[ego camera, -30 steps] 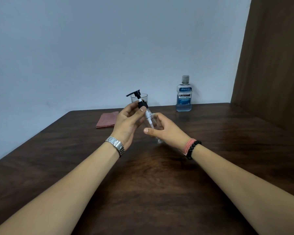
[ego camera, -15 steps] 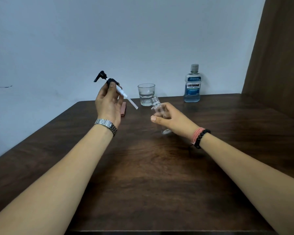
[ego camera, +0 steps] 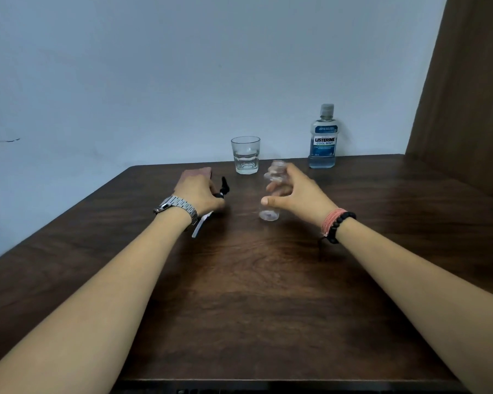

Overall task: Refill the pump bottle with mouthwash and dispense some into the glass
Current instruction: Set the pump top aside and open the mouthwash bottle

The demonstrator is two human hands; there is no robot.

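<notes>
Change: since half a second ago the left hand (ego camera: 198, 191) has come down from mid-air to the tabletop (ego camera: 268, 294), carrying the pump head (ego camera: 221, 194) with it; the right hand (ego camera: 295, 193) has stayed at the bottle
Left hand: low over the tabletop, fingers curled round the black pump head; the nozzle sticks up just right of the knuckles; the white dip tube (ego camera: 201, 226) runs out under the wrist toward the near side; whether the tube touches the wood cannot be told
Right hand: fingers and thumb wrapped round the clear pump bottle (ego camera: 271, 194), gripping its upper half
Pump bottle: upright, base on or just above the tabletop, contact cannot be told; neck open, pump removed; appears empty; somewhat blurred
Glass (ego camera: 245, 155): upright at the far edge, behind and between the two hands, apart from both; a little clear liquid in the bottom
Mouthwash bottle (ego camera: 322, 137): upright at the far edge against the wall, right of the glass, cap on; blue liquid low in the body
Pink cloth (ego camera: 204, 170): flat beyond the left hand, mostly hidden by it
Wrists: metal watch (ego camera: 177, 207) on the left; black bead bracelet (ego camera: 337, 226) and pink band on the right
</notes>
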